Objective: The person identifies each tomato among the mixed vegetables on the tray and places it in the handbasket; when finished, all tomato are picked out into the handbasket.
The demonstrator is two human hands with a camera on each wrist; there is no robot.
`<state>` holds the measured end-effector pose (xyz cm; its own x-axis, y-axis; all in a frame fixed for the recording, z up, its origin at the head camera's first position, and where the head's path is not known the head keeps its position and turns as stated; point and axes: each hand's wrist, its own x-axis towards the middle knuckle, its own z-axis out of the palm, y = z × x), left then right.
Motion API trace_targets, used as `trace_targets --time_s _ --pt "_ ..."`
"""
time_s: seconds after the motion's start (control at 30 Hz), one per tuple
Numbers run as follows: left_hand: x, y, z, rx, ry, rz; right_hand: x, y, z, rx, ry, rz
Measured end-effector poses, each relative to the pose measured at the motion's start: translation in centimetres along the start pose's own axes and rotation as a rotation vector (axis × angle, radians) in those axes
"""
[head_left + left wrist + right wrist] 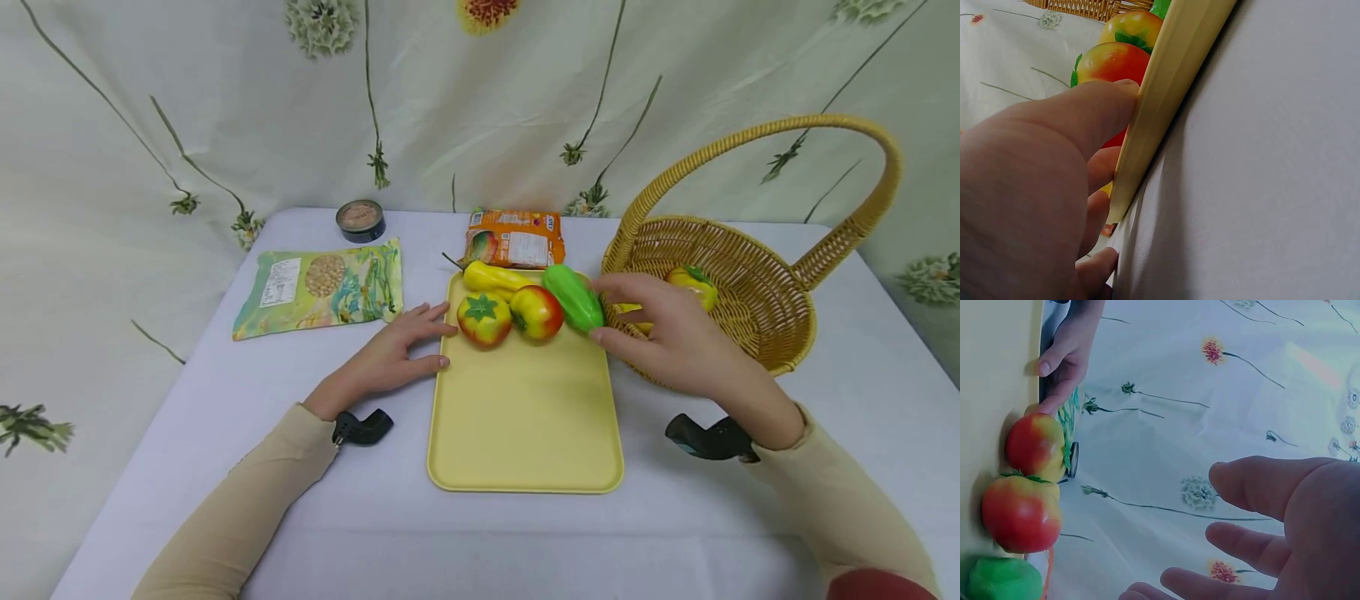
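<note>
A yellow tray [528, 408] lies on the table, with two red-and-yellow toy fruits [484, 319], a long yellow toy vegetable [495, 277] and a green toy vegetable [573, 297] at its far end. My left hand [386, 354] touches the tray's left rim, thumb and fingers loosely spread. In the left wrist view the thumb [1100, 106] rests against that rim. My right hand [675, 333] hovers by the tray's right side, fingers apart, close to the green vegetable and in front of the wicker basket [780, 333]. Nothing sits in it in the right wrist view.
Inside the basket, partly hidden by my right hand, is a yellow-and-red toy pepper [693, 286]; its tall handle [757, 133] arches above. Behind the tray lies an orange packet [517, 237]. To the left are a green-yellow pouch [322, 287] and a round tin [361, 220].
</note>
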<state>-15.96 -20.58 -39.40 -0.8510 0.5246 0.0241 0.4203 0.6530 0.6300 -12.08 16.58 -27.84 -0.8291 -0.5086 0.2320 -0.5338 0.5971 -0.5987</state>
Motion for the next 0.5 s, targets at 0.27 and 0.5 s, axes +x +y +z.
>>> trace_targets --time_s 0.27,0.5 --pt "0.0 -0.1 0.0 -0.008 -0.001 0.003 2.7 0.1 2.2 0.004 -0.084 0.002" --pt "0.0 -0.1 0.0 -0.01 -0.001 -0.001 4.2 0.3 4.6 -0.043 -0.103 -0.063"
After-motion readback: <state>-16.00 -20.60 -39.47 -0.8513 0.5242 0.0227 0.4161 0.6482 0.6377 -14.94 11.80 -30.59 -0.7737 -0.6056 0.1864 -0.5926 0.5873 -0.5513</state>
